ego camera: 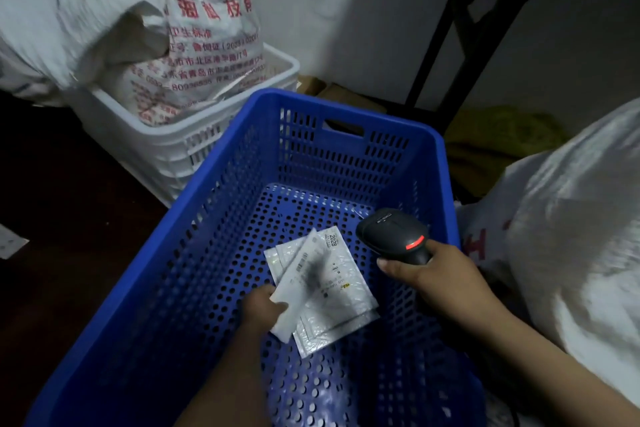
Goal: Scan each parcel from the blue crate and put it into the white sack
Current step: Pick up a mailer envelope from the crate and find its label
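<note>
The blue crate (pixel 346 104) stands in the middle, perforated and nearly bare inside. On its floor lie a few flat white parcels (pixel 341 291) with printed labels, overlapping. My left hand (pixel 261 305) reaches down into the crate and pinches the near left edge of the top parcel (pixel 298 291). My right hand (pixel 436 274) holds a black barcode scanner (pixel 391 231) over the crate's right side, its head aimed down at the parcels and a red light lit on top. A white sack (pixel 207 21) with red print stands in a white crate at the upper left.
The white crate (pixel 180 139) touches the blue crate's far left corner. A second white sack (pixel 571 236) bulges at the right. Black metal legs (pixel 450 28) cross in front of the white wall behind. The floor at the left is dark.
</note>
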